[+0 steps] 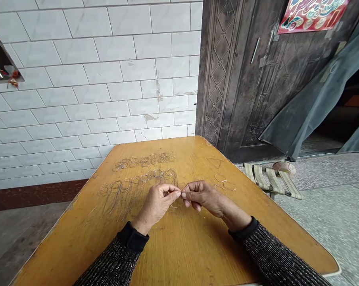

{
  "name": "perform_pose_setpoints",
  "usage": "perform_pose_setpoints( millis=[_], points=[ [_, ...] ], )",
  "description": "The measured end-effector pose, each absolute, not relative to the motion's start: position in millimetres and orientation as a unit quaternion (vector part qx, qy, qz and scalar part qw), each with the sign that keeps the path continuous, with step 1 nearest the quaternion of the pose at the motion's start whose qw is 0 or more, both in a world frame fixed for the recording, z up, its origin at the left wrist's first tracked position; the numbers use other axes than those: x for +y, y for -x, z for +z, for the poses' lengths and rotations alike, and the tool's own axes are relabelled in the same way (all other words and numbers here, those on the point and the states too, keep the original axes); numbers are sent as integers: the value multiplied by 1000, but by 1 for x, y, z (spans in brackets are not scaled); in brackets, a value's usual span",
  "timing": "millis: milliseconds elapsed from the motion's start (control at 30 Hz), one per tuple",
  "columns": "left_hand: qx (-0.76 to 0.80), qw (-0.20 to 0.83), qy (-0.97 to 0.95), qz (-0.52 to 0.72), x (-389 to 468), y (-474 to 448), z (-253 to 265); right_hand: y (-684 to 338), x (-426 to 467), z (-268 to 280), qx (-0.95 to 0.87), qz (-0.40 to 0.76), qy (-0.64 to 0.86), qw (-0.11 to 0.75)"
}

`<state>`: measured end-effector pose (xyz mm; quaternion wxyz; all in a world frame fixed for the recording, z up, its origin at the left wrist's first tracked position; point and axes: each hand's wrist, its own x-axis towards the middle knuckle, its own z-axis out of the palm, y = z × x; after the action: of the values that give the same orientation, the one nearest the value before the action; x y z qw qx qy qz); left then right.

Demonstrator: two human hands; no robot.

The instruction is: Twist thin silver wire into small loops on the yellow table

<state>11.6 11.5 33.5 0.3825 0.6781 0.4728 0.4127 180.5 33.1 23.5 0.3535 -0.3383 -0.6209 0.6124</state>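
We see soft, diffuse daylight brightening the glossy white rectangular wall tiles (pixel 87 63), while the doorway (pixel 329 129) at right sinks into darkness. The yellow-brown wooden bench (pixel 173 250) carries only faint shadows. Wide-angle distortion stretches the edges; the thin looped metal wires (pixel 143 177) barely resolve.

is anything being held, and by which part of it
The left hand and right hand seem to pinch a fine wire where they meet; which part of it cannot be told, as little of it shows.
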Motion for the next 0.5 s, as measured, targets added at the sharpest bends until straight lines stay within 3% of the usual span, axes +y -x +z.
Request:
perform_pose_setpoints(
  millis=[233, 500],
  points=[
    [440, 378, -694, 425, 13, -10, 28, -178, 29, 31, -617, 602, 343, 374],
    [465, 377, -670, 440, 14, -12, 24, -175, 26, 24, -693, 484, 356, 398]
  ],
)
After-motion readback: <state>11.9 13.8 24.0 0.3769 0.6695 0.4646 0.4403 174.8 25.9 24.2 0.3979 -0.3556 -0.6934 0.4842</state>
